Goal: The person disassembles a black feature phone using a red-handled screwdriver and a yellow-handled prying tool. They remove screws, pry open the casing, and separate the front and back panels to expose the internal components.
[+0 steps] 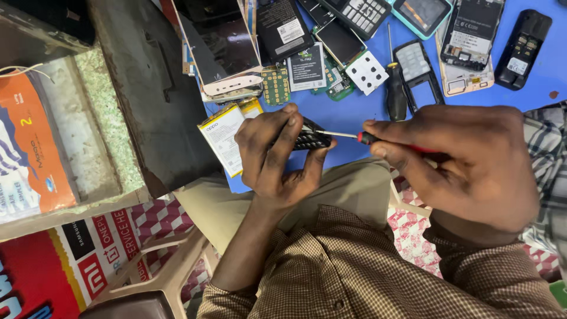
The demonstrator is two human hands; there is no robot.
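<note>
Steadiness matters: left hand (273, 155) clamps the black keypad phone (311, 137) firmly; right hand (466, 159), closed on the red-handled screwdriver (360, 137), should keep its tip square to that phone.

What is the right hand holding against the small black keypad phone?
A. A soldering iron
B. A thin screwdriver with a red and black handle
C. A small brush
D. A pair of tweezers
B: the right hand grips a thin screwdriver whose metal shaft points at the black keypad phone held in the left hand.
</note>
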